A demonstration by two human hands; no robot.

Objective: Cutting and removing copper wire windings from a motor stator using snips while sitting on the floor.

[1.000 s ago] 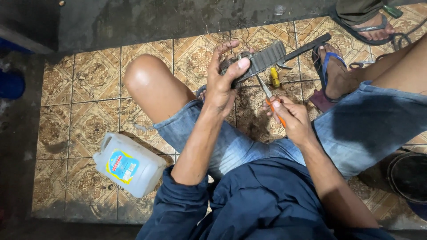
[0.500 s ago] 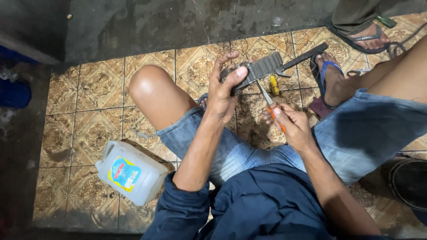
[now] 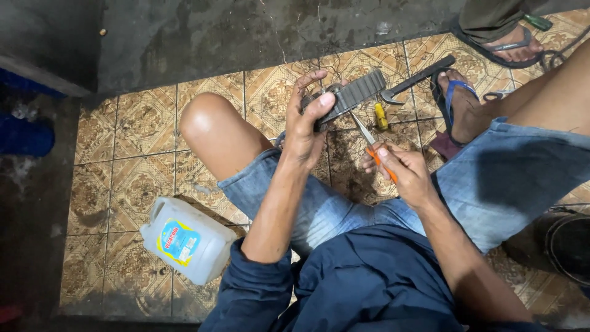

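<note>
Mid-job, I'd judge. My left hand [image 3: 310, 126] is clamped around a grey ribbed part [image 3: 351, 93], held up over the tiles at upper centre of the frame, thumb pressed on its near end. My right hand [image 3: 402, 172] is closed around an orange-handled screwdriver [image 3: 373, 142], just right of centre, its metal tip up against the underside of the part. Hands are near each other but apart, joined only through tool and part.

Done so far, as far as it shows: part is off the floor and in hand, tool is in contact. Left: whatever the tip is working on; nothing looks loosened or removed, and the contact spot is too small to read.

The part looks dark grey, oblong, with parallel ridges across its top face, tilted with its right end higher. Dull, dirty finish.

Around: wrench [image 3: 416, 79] on the tiled floor [image 3: 141, 123] at upper right, small yellow tool [image 3: 381, 116] below it, white jug [image 3: 187, 240] lying lower left by my knee. Another person's sandalled foot [image 3: 507, 43] at top right.
</note>
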